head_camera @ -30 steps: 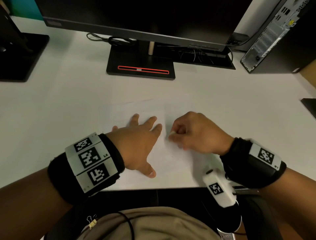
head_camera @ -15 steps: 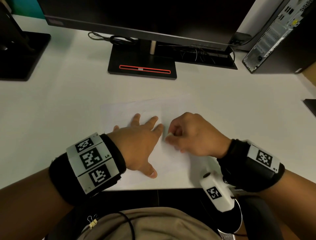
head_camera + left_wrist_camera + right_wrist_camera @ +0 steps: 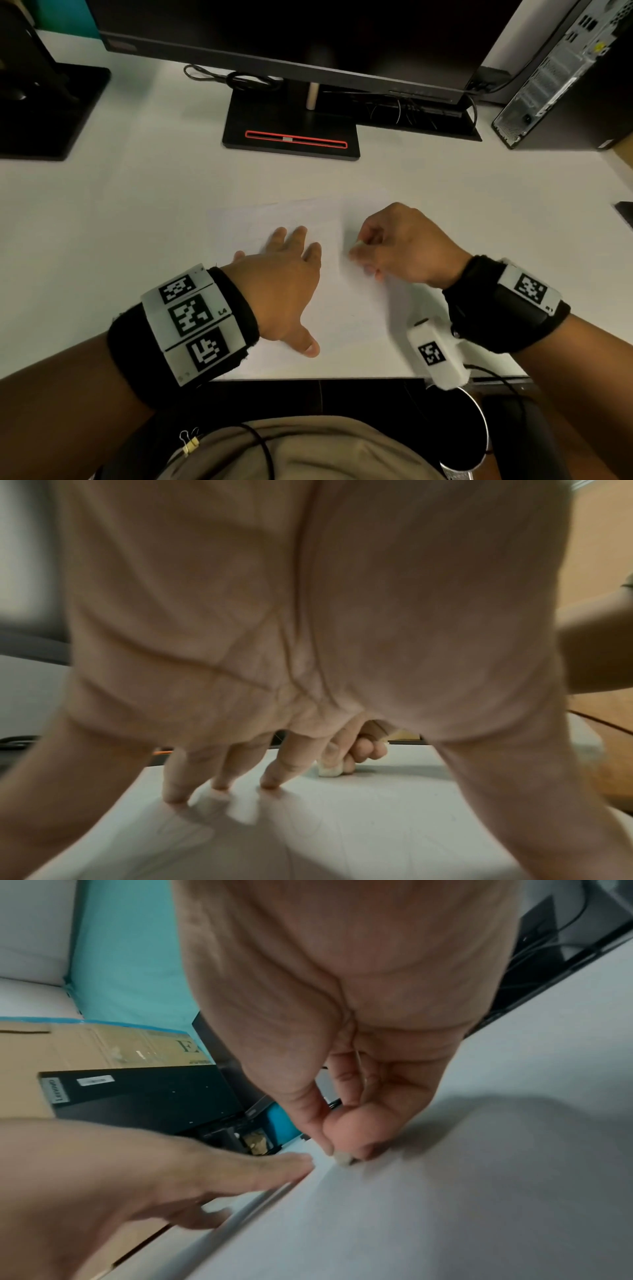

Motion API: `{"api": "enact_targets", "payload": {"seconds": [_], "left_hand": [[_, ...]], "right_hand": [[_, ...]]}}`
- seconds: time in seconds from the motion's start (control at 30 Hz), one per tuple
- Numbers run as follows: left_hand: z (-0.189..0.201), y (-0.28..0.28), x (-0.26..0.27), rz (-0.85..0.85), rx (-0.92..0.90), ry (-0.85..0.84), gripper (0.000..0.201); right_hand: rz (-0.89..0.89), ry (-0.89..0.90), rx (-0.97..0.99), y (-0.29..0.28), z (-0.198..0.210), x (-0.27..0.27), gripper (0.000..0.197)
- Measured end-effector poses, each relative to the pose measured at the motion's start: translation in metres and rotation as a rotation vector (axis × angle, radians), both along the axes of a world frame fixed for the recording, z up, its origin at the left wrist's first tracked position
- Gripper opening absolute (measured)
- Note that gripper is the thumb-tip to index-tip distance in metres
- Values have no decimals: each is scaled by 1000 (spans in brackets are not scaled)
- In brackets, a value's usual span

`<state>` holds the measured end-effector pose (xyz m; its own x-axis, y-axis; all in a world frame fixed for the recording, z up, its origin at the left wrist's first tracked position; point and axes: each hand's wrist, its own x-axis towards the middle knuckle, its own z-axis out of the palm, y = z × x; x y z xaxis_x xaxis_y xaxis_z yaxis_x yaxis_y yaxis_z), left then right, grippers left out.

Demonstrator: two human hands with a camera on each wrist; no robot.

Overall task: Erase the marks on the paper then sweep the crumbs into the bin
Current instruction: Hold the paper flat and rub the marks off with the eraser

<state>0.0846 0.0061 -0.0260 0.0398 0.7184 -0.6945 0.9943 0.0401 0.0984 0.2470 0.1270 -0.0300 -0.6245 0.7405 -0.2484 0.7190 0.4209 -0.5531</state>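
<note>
A white sheet of paper (image 3: 342,308) lies on the white desk in front of me, with faint pencil lines showing in the left wrist view (image 3: 308,826). My left hand (image 3: 284,274) lies flat on the sheet, fingers spread and fingertips (image 3: 270,783) pressing it down. Just right of it, my right hand (image 3: 390,250) pinches a small white eraser (image 3: 358,244) between thumb and fingers, its tip on the paper (image 3: 342,1158). The eraser (image 3: 329,771) sits close beside my left index finger. A round dark bin (image 3: 455,428) stands below the desk's front edge, at the right.
A monitor on a black stand (image 3: 291,137) is behind the paper, with cables beside it. A computer tower (image 3: 561,75) stands at the back right, and another black stand (image 3: 44,109) at the back left. The desk's front edge (image 3: 308,378) runs just below my wrists.
My right hand with the eraser has shifted slightly left and back across the paper, in small rubbing strokes. The left hand has stayed pressed on the sheet.
</note>
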Motion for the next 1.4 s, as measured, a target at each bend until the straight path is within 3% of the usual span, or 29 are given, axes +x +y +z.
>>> {"api": "enact_targets", "payload": {"seconds": [0.1, 0.23, 0.4, 0.53, 0.7, 0.87, 1.0, 1.17, 1.3, 1.4], "left_hand": [[0, 0, 0, 6, -2, 2, 137], [2, 1, 1, -5, 5, 12, 137], [3, 0, 0, -1, 3, 6, 136], [3, 0, 1, -4, 7, 11, 137], [3, 0, 0, 4, 5, -3, 137], [3, -2, 0, -4, 9, -2, 137], [2, -1, 0, 5, 7, -8, 137], [3, -2, 0, -3, 14, -2, 138], [1, -2, 1, 3, 28, -7, 138], [0, -2, 0, -4, 31, -1, 138]], "right_hand": [[107, -43, -51, -15, -2, -5, 17], [-74, 7, -18, 3, -1, -3, 14], [124, -42, -66, -17, 0, -6, 16], [-37, 0, 7, 5, 1, -4, 13], [141, -51, -38, -18, 1, -10, 17], [-62, -4, 25, 6, 1, -8, 13], [97, -52, -21, -16, -2, -14, 16], [-63, 4, 48, 7, -1, -10, 13], [126, -46, -2, -17, -3, -18, 17], [51, -34, 4, -1, -2, -16, 16]]}}
